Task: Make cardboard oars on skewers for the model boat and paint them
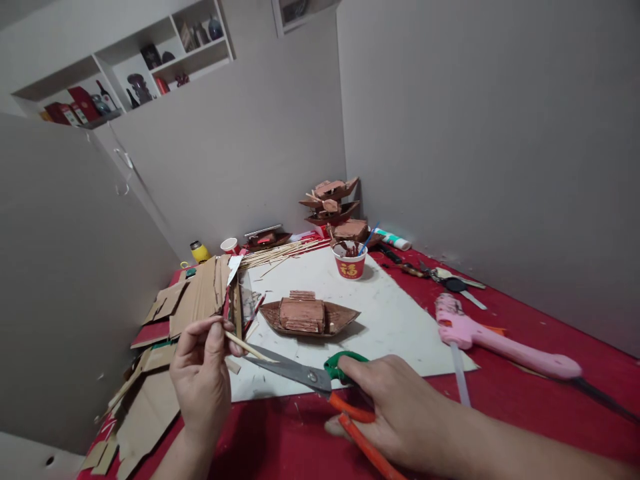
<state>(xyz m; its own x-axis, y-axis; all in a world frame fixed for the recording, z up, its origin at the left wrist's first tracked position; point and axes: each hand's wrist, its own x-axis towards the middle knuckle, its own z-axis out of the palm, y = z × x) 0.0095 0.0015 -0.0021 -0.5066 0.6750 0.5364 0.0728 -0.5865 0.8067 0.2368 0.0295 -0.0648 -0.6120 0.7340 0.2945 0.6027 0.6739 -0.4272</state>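
My left hand (205,367) pinches a thin pale wooden stick (243,343) between thumb and fingers. In my right hand (395,400) are scissors (311,376) with one green and one orange handle, their blades pointing left. The stick's far end lies at the blades. Orange-handled pliers or a similar tool (367,450) show under my right hand; their other end is hidden. Just beyond the blades, a brown model boat (303,315) with a ridged cabin rests on a white sheet (400,327).
Cardboard pieces (150,407) lie at the left. Behind the boat are a red paper cup (350,261), a bundle of sticks (280,255) and stacked model boats (330,200). A pink glue gun (510,343) lies on the red table (545,413) at the right, with loose tools beyond.
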